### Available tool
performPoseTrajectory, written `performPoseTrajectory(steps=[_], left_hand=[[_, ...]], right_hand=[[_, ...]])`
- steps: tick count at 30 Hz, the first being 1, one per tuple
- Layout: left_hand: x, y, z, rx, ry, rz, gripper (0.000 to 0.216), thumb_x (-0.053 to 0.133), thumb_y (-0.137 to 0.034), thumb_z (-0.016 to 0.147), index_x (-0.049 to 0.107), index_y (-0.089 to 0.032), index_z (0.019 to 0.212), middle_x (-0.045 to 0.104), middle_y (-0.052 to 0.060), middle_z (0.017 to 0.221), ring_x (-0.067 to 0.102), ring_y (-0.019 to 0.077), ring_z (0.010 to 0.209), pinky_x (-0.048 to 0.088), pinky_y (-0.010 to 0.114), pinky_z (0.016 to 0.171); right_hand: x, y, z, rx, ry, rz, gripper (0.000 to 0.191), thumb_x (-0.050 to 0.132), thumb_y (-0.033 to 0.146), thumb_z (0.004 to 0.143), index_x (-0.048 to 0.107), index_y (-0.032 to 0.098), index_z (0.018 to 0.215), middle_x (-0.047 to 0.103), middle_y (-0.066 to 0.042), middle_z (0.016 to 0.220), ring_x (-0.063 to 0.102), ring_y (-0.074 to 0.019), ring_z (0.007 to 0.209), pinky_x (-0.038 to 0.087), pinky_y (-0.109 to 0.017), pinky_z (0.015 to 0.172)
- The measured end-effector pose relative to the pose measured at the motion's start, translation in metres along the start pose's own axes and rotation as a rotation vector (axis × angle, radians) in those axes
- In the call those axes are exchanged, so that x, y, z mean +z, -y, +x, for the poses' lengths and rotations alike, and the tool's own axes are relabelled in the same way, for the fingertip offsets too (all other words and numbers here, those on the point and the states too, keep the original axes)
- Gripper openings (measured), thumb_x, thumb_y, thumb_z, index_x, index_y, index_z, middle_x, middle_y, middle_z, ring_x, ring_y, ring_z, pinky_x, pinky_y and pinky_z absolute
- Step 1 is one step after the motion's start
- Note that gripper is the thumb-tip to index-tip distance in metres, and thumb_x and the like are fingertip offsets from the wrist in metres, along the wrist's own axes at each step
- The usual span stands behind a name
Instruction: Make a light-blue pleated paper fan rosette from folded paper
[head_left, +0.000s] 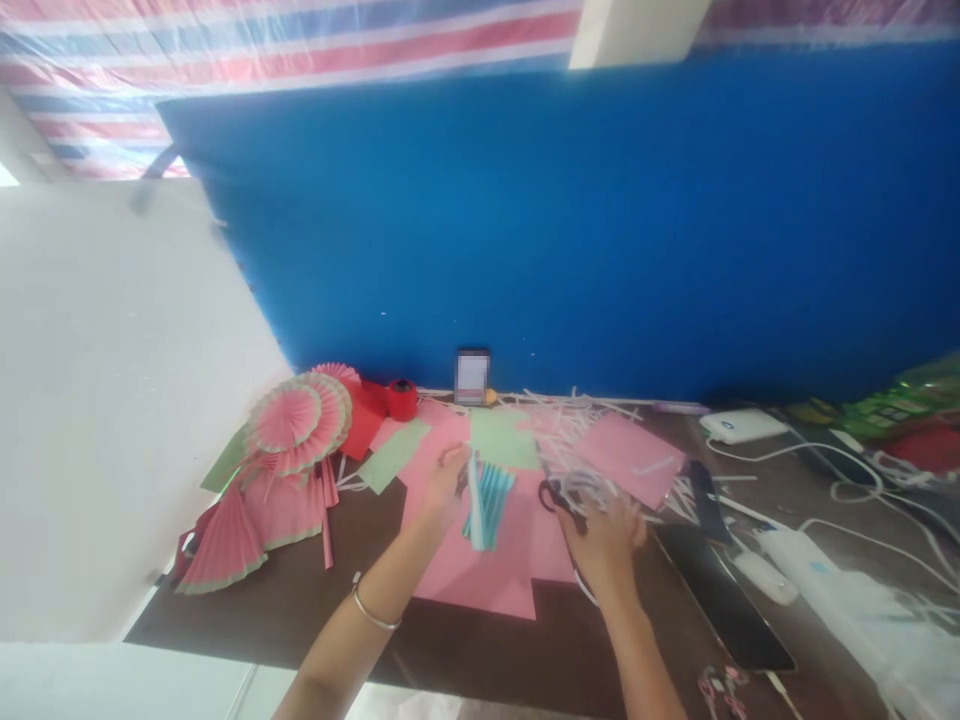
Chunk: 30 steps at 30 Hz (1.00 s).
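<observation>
Matt paper, sharply pleated, on the blue folded piece (496,500); smooth, matt paper on the pink sheet (480,582); shiny metal on the bangle (367,613); and the striped sheeting (300,50), glossy, crinkled plastic!

From where I stand, I can't read a single word, number or brand on this table. The small upright device (472,377) by the blue wall has a lit, pale screen with a reddish band low down, but whatever it shows is a blur. The white box (750,427) on the right bears a small dark-blue mark, too tiny to make out. A light-blue patch sits on the white power strip (806,560), with no legible lettering. Over the pink sheet (619,445) lies a pale, tick-like shape; whether it's a drawn sign or a paper scrap, I can't tell.
</observation>
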<state>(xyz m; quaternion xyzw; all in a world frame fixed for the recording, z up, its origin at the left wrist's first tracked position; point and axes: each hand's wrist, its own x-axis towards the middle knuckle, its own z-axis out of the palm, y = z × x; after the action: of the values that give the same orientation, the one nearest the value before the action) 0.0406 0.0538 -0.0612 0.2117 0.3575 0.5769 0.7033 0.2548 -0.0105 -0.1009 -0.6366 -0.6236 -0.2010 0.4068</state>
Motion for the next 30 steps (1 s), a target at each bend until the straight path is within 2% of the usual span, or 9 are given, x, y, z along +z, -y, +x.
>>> performPoseTrajectory(steps=[2,4,7,10,13,16,20,24,30], left_hand=[[0.004,-0.001,0.000,0.001,-0.033,-0.010,0.026,0.072,-0.029,0.064,0.055,-0.016,0.079,0.062,0.001,0.071,0.063,0.0144,0.078,0.048,0.027,0.077],[0.007,0.000,0.000,0.008,-0.050,-0.016,0.023,0.071,-0.027,0.065,0.055,-0.016,0.078,0.062,0.001,0.070,0.063,0.0140,0.077,0.048,0.028,0.079],[0.010,0.001,0.001,0.035,-0.065,-0.031,0.020,0.071,-0.025,0.066,0.056,-0.016,0.077,0.061,0.000,0.069,0.062,0.0122,0.073,0.049,0.028,0.079],[0.009,0.000,0.001,0.055,-0.062,-0.058,0.020,0.070,-0.027,0.067,0.056,-0.016,0.076,0.062,0.001,0.073,0.062,0.0126,0.076,0.048,0.029,0.082],[0.002,-0.003,-0.003,-0.001,0.055,0.018,0.025,0.071,-0.032,0.066,0.058,-0.015,0.079,0.064,0.005,0.083,0.062,0.0162,0.083,0.047,0.031,0.084],[-0.007,-0.001,-0.010,-0.139,0.223,0.268,0.038,0.075,-0.032,0.061,0.061,-0.013,0.091,0.065,0.006,0.082,0.062,0.0181,0.081,0.047,0.033,0.082],[-0.020,0.012,-0.019,-0.217,0.426,0.549,0.040,0.073,-0.038,0.062,0.066,-0.010,0.089,0.067,0.008,0.082,0.063,0.0207,0.077,0.048,0.035,0.077],[-0.029,0.022,-0.022,-0.038,0.414,0.639,0.035,0.069,-0.040,0.066,0.069,-0.010,0.086,0.068,0.009,0.083,0.063,0.0213,0.078,0.049,0.032,0.073],[-0.040,0.025,-0.023,0.013,0.435,0.655,0.032,0.066,-0.040,0.069,0.070,-0.012,0.084,0.070,0.009,0.081,0.064,0.0219,0.076,0.050,0.032,0.070]], right_hand=[[0.008,0.015,-0.010,0.030,0.068,0.172,0.031,0.054,0.044,0.079,0.064,0.017,0.089,0.063,-0.014,0.095,0.056,-0.0294,0.097,0.042,-0.053,0.082],[0.012,0.038,-0.018,0.140,0.300,0.430,0.033,0.053,0.040,0.080,0.061,0.016,0.101,0.065,-0.013,0.100,0.059,-0.0259,0.096,0.048,-0.044,0.079],[0.015,0.072,-0.020,0.401,0.606,0.829,0.040,0.054,0.041,0.080,0.056,0.015,0.110,0.068,-0.010,0.092,0.065,-0.0204,0.079,0.054,-0.033,0.066],[0.016,0.087,-0.013,0.621,0.697,1.024,0.040,0.065,0.044,0.069,0.059,0.014,0.094,0.068,-0.008,0.076,0.065,-0.0193,0.066,0.053,-0.029,0.054],[0.018,0.087,-0.004,0.804,0.680,1.116,0.036,0.071,0.045,0.062,0.059,0.015,0.078,0.066,-0.005,0.064,0.060,-0.0154,0.052,0.050,-0.026,0.048],[0.020,0.084,-0.001,0.941,0.563,1.185,0.035,0.074,0.043,0.058,0.058,0.016,0.073,0.065,-0.002,0.063,0.060,-0.0144,0.053,0.051,-0.027,0.051],[0.025,0.081,-0.006,0.966,0.433,1.155,0.034,0.074,0.043,0.056,0.059,0.016,0.070,0.065,-0.002,0.064,0.062,-0.0179,0.062,0.052,-0.030,0.059],[0.025,0.082,-0.012,0.967,0.444,0.992,0.033,0.070,0.046,0.061,0.061,0.015,0.071,0.067,-0.004,0.065,0.062,-0.0193,0.062,0.049,-0.029,0.054],[0.027,0.089,-0.014,0.917,0.417,0.985,0.030,0.068,0.044,0.065,0.060,0.015,0.072,0.067,-0.004,0.065,0.062,-0.0188,0.063,0.049,-0.029,0.059]])
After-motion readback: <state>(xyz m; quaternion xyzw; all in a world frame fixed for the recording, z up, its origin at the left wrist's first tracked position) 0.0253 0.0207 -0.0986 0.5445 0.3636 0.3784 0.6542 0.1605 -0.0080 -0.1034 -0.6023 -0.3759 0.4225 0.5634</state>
